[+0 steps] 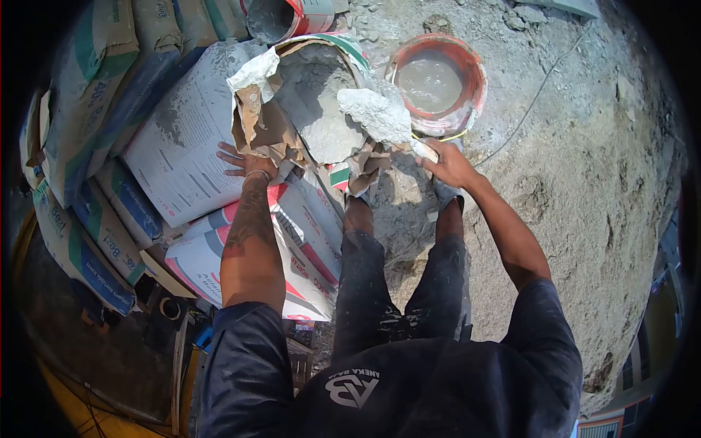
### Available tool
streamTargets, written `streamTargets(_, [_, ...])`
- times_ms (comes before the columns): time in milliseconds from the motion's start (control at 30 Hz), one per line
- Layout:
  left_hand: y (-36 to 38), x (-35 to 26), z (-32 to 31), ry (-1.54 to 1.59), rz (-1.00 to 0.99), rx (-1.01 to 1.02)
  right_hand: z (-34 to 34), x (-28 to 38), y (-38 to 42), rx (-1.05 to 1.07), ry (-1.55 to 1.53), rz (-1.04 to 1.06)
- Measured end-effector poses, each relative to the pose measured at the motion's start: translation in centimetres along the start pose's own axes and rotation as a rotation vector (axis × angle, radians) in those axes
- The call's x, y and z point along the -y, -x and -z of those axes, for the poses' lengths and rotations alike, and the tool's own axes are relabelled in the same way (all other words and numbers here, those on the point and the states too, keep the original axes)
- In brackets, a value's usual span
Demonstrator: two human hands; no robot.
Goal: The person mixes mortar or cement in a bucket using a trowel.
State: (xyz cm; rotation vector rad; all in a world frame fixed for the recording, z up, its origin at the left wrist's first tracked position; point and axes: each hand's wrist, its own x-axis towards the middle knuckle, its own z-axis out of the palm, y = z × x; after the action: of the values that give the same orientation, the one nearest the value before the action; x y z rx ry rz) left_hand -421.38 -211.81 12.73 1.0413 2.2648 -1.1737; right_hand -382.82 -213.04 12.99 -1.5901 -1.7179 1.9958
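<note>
My left hand lies with fingers spread against the torn edge of an opened paper bag of cement powder and the printed white bag beside it. Closed round the pale handle of a trowel is my right hand. A heap of light grey powder covers the trowel's blade, hiding its shape, between the opened bag and a bucket. That orange-red bucket, smeared with grey, holds murky grey liquid.
Stacked cement bags fill the left side. A white printed bag and red-and-white mortar bags lie nearer me. Another bucket is tipped at the top. A thin cable crosses the rough, dusty ground to the right.
</note>
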Motion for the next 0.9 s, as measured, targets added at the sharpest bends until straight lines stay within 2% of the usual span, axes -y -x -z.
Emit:
streamTargets(167, [-1.0,0.3,-0.6,-0.063,0.083,0.042,1.2,-4.6,2.4,-0.241,-0.001,-0.025])
streamTargets(233, [-1.2,0.5,-0.8,-0.089,0.090,0.047,0.4,-6.1,1.9,-0.442,-0.012,-0.177])
streamTargets(300, [-1.4,0.6,-0.7,-0.108,0.094,0.044,-0.3,-6.9,0.8,-0.451,-0.134,-0.331])
streamTargets(400, [-1.4,0.8,-0.8,-0.130,0.095,0.033,-1.0,-6.8,0.0,-0.509,-0.222,-0.319])
streamTargets(500, [-1.4,0.9,-0.9,-0.137,0.099,0.035,-1.2,-5.6,-0.2,-0.408,-0.446,-0.535])
streamTargets(567, [-1.5,0.8,-0.8,-0.133,0.102,0.033,-2.0,-6.4,-0.9,-0.477,-0.481,-0.435])
streamTargets(633, [-1.4,0.8,-1.0,-0.132,0.105,0.037,-2.6,-6.9,-1.1,-0.479,-0.462,-0.492])
streamTargets(767, [-1.4,0.7,-1.1,-0.127,0.108,0.039,-2.3,-6.4,-1.9,-0.549,-0.484,-0.475])
streamTargets(833, [-1.5,0.6,-1.1,-0.128,0.103,0.039,-1.4,-5.9,-2.1,-0.460,-0.408,-0.494])
streamTargets(867, [-1.5,0.6,-1.1,-0.128,0.101,0.036,-1.4,-5.7,-2.6,-0.543,-0.269,-0.433])
streamTargets(900, [-1.5,0.7,-1.0,-0.128,0.106,0.041,-0.8,-5.6,-3.2,-0.540,-0.266,-0.427])
